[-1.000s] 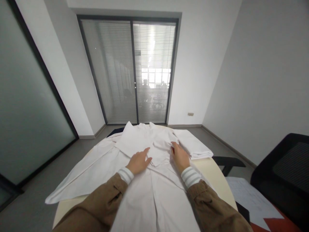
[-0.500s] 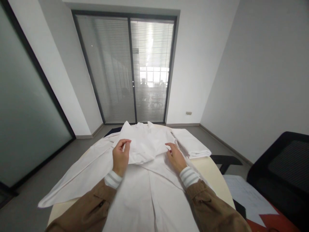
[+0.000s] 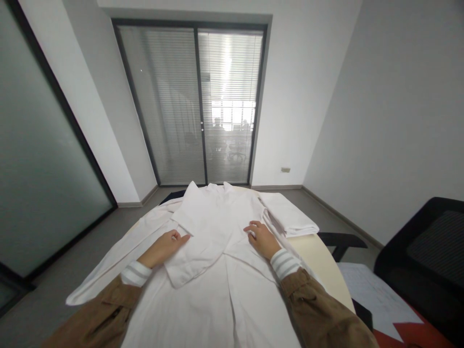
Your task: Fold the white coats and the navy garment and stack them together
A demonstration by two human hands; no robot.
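Observation:
A white coat [image 3: 206, 295] lies spread over the table with its front facing up and a loose sleeve reaching to the left. A folded-over flap [image 3: 199, 251] of its cloth lies across the chest part. My left hand [image 3: 165, 249] is at the left edge of this flap, thumb and fingertips pinched together on the cloth. Over the right chest part is my right hand [image 3: 263, 239], its fingers apart and slightly bent, with nothing held between them. The coat's far end, with its collar, lies toward the door.
A folded white cloth [image 3: 290, 215] sits on the right side of the pale round table [image 3: 331, 266]. Beyond the table's right edge are a black mesh chair [image 3: 424, 251] and papers [image 3: 373, 290] on something red. A glass door with blinds [image 3: 232, 111] stands ahead.
My left hand has moved down and to the left, and the flap's lower edge now lies further toward me, flatter. My right hand has shifted slightly lower.

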